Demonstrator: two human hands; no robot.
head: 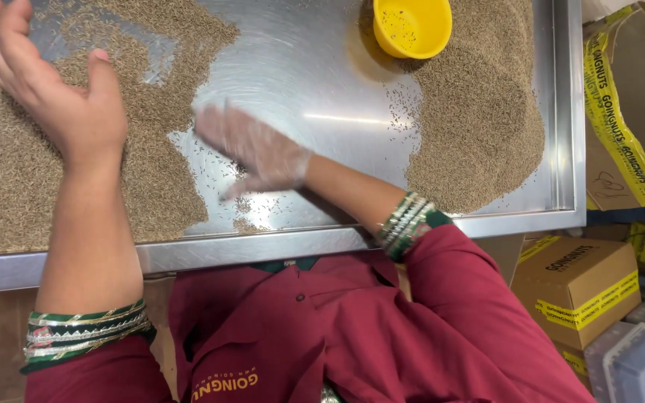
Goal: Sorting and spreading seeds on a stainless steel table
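L hand (54,93) w/ fingers spread open, resting on the seeds (151,172) at tray (315,82) left. R hand (259,153), gloved & blurred, fingers flat open, sweeps loose seeds mid-tray. Yellow bowl (410,26) sits by 2nd seed pile (479,119).

a brown cardboard box (576,287) sealed with yellow printed tape sits lower right; above it, an opened brown carton (628,112) crossed by yellow tape (617,127); grey lidded plastic containers (636,366) fill the bottom right corner

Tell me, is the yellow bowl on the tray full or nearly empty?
Nearly empty: the yellow bowl shows its bare yellow inside with only a few seeds.
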